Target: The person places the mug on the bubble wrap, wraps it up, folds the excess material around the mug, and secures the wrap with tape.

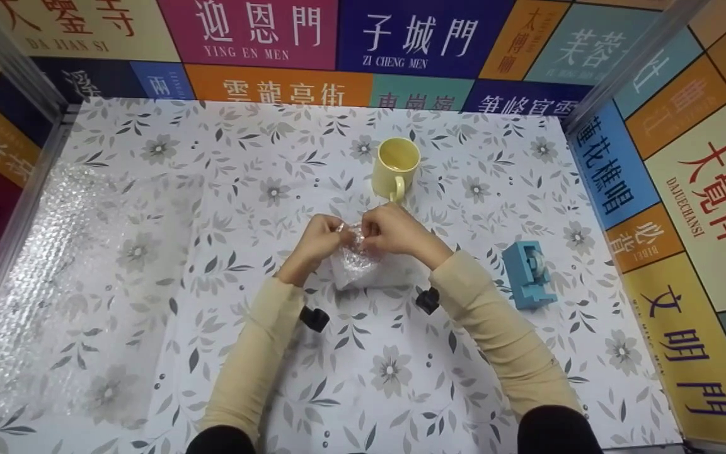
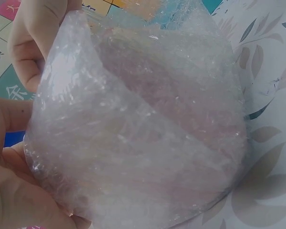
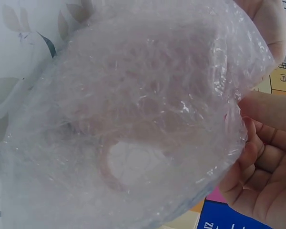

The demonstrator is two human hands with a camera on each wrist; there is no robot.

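Note:
Both hands meet at a bubble-wrapped bundle (image 1: 358, 270) on the table, in the middle of the head view. With curled fingers my left hand (image 1: 320, 243) pinches the upper left edge of the wrap. On the other side my right hand (image 1: 397, 233) pinches the upper right edge. Both wrist views show the bubble wrap (image 2: 133, 133) folded over in layers. Through it a pinkish thing shows faintly, with a loop like a mug handle (image 3: 109, 164); the rest of it is blurred by the wrap. Just beyond the right hand stands a yellow mug (image 1: 394, 167), its handle towards me.
A teal tape dispenser (image 1: 528, 275) with a roll of clear tape stands to the right. A flat sheet of bubble wrap (image 1: 86, 284) covers the table's left side. Panels with printed characters (image 1: 413, 34) border the flower-patterned table (image 1: 394, 403) at the back and both sides.

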